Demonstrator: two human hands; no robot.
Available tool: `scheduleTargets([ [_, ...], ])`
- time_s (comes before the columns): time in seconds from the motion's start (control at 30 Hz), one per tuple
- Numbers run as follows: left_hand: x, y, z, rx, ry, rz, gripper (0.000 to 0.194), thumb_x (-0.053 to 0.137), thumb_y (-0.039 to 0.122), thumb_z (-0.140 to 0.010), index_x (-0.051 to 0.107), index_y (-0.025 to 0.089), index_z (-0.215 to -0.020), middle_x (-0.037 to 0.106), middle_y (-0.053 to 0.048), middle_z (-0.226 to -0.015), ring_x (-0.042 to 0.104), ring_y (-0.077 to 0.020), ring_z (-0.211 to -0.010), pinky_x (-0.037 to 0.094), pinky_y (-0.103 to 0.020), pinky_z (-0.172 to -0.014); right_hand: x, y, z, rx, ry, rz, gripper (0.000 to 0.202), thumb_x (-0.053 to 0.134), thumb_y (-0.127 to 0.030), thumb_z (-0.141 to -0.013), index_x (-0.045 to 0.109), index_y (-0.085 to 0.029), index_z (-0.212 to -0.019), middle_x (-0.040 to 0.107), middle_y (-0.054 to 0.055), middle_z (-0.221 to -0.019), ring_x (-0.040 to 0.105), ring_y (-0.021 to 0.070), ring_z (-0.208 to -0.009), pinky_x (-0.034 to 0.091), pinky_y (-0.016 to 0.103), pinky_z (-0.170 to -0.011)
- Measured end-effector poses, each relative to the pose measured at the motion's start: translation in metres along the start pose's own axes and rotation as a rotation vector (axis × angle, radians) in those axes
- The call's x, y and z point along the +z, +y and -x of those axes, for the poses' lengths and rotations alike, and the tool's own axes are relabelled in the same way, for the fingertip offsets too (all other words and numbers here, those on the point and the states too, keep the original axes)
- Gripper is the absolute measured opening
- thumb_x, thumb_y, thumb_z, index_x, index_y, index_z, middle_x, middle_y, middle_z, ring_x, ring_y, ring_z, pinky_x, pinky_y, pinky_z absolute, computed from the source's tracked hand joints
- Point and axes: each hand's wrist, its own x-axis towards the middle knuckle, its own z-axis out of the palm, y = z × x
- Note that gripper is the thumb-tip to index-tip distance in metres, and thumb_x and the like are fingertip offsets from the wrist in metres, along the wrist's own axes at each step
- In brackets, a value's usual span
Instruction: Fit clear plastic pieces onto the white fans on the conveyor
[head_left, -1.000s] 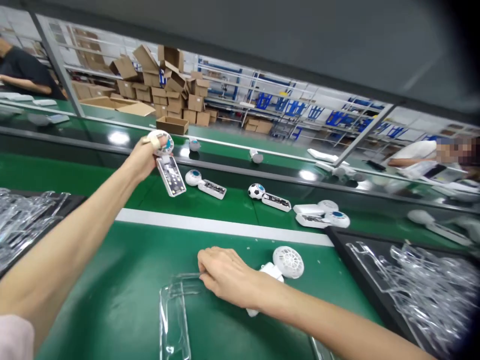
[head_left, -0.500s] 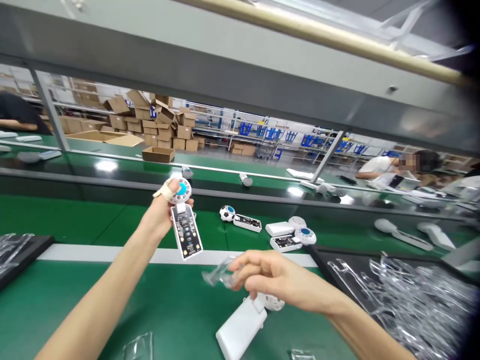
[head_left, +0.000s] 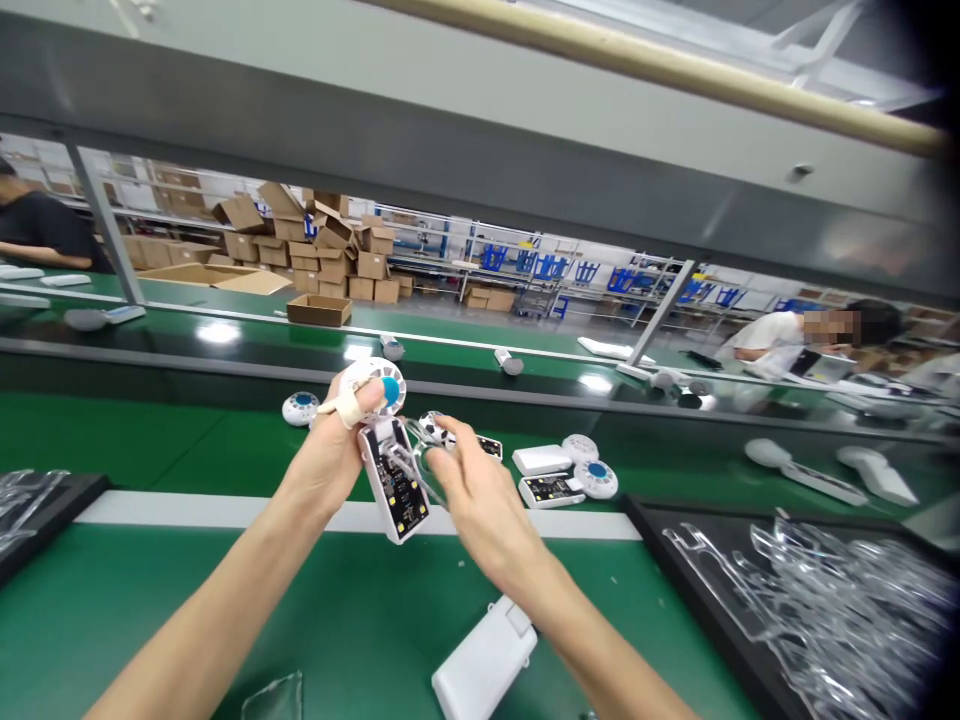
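My left hand (head_left: 337,440), with a pale wrap on the thumb, grips the round white head of a device (head_left: 395,485) whose open body shows a black circuit board. My right hand (head_left: 476,495) pinches a clear plastic part (head_left: 414,462) against the upper part of that body. Below my right forearm a white device (head_left: 486,665) lies on the green surface, partly hidden. Beyond my right hand lie a football-patterned device (head_left: 433,427), partly covered by the fingers, and an open device with a blue-centred head (head_left: 598,478).
A black tray (head_left: 675,570) heaped with clear plastic parts stands at the right, another (head_left: 67,498) at the left edge. A clear piece (head_left: 274,697) lies near the front. A conveyor with white devices runs behind. Two people sit farther off.
My right hand has moved left and up with the clear part, bringing it onto the device. My left hand and its device have shifted slightly right.
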Motion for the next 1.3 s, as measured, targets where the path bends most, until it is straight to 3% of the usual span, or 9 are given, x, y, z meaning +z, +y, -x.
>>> scheduleTargets([
  [0.1, 0.001, -0.002, 0.002, 0.030, -0.009, 0.008, 0.048, 0.080, 0.038, -0.059, 0.061, 0.021, -0.099, 0.065, -0.001, -0.087, 0.061, -0.0160, -0.076, 0.049, -0.025, -0.066, 0.012, -0.011, 0.004, -0.027, -0.034, 0.022, 0.055, 0.048, -0.045, -0.090, 0.036, -0.031, -0.142, 0.058, 0.008, -0.116, 0.059, 0.0251, -0.097, 0.046, 0.041, -0.085],
  [0.33, 0.004, 0.000, 0.010, 0.125, 0.042, 0.025, 0.050, 0.081, 0.032, -0.059, 0.058, 0.025, -0.102, 0.064, 0.001, -0.089, 0.063, -0.0150, -0.079, 0.049, -0.023, -0.067, 0.042, -0.012, 0.009, -0.041, 0.041, 0.136, 0.057, 0.047, -0.043, -0.092, 0.033, -0.032, -0.146, 0.046, 0.013, -0.123, 0.052, 0.0313, -0.111, 0.046, 0.049, -0.089],
  [0.47, 0.004, 0.005, 0.014, 0.104, 0.079, 0.048, 0.045, 0.081, 0.038, -0.059, 0.060, 0.024, -0.096, 0.066, -0.001, -0.090, 0.067, -0.0216, -0.080, 0.053, -0.031, -0.070, 0.053, 0.001, 0.015, -0.085, -0.026, -0.013, 0.065, 0.042, -0.036, -0.095, 0.012, -0.032, -0.153, 0.052, 0.011, -0.121, 0.053, 0.0267, -0.109, 0.046, 0.045, -0.092],
  [0.57, -0.001, 0.001, 0.012, 0.106, 0.044, 0.080, 0.046, 0.082, 0.044, -0.057, 0.064, 0.023, -0.094, 0.068, -0.004, -0.097, 0.066, -0.0236, -0.089, 0.054, -0.032, -0.074, 0.047, 0.006, 0.014, -0.115, -0.061, -0.038, 0.066, 0.043, -0.034, -0.095, 0.010, -0.033, -0.153, 0.055, 0.008, -0.107, 0.056, 0.0243, -0.098, 0.048, 0.043, -0.089],
  [0.73, -0.011, -0.016, 0.007, -0.141, -0.162, -0.075, 0.054, 0.085, 0.047, -0.053, 0.071, 0.018, -0.095, 0.070, -0.008, -0.099, 0.065, -0.0232, -0.089, 0.053, -0.028, -0.068, 0.028, 0.006, 0.004, -0.242, 0.067, 0.153, 0.052, 0.048, -0.032, -0.093, 0.038, -0.034, -0.144, 0.053, 0.008, -0.101, 0.053, 0.0258, -0.098, 0.045, 0.044, -0.090],
  [0.93, -0.009, -0.022, 0.006, 0.017, -0.016, -0.088, 0.042, 0.084, 0.041, -0.056, 0.071, 0.017, -0.088, 0.071, -0.006, -0.082, 0.066, -0.0217, -0.076, 0.053, -0.027, -0.061, 0.034, 0.009, -0.023, 0.015, 0.277, -0.085, 0.039, 0.028, -0.041, -0.098, 0.060, -0.021, -0.098, 0.059, 0.002, -0.077, 0.056, 0.0178, -0.073, 0.043, 0.030, -0.072],
  [1.07, -0.004, -0.016, 0.012, 0.068, 0.014, -0.082, 0.040, 0.084, 0.036, -0.057, 0.071, 0.015, -0.088, 0.071, -0.005, -0.080, 0.065, -0.0177, -0.073, 0.054, -0.025, -0.065, 0.045, 0.004, -0.036, -0.098, 0.282, -0.037, 0.041, 0.024, -0.037, -0.099, 0.052, -0.022, -0.073, 0.054, -0.001, -0.065, 0.051, 0.0147, -0.061, 0.037, 0.026, -0.064],
  [1.2, -0.014, 0.000, 0.005, 0.051, 0.011, -0.163, 0.034, 0.079, 0.030, -0.061, 0.070, 0.012, -0.089, 0.069, -0.003, -0.079, 0.063, -0.0143, -0.071, 0.054, -0.024, -0.066, 0.027, -0.002, -0.035, -0.211, 0.146, 0.073, 0.041, 0.023, -0.035, -0.101, 0.053, -0.021, -0.076, 0.053, -0.002, -0.071, 0.050, 0.0110, -0.063, 0.033, 0.022, -0.063],
  [1.3, -0.046, 0.009, -0.031, -0.088, 0.066, -0.469, 0.032, 0.075, 0.026, -0.061, 0.067, 0.012, -0.088, 0.067, -0.004, -0.080, 0.063, -0.0180, -0.069, 0.053, -0.030, -0.061, -0.014, 0.016, -0.004, -0.149, -0.014, 0.223, 0.039, 0.032, -0.042, -0.099, 0.053, -0.020, -0.074, 0.052, -0.003, -0.068, 0.048, 0.0098, -0.060, 0.030, 0.021, -0.059],
])
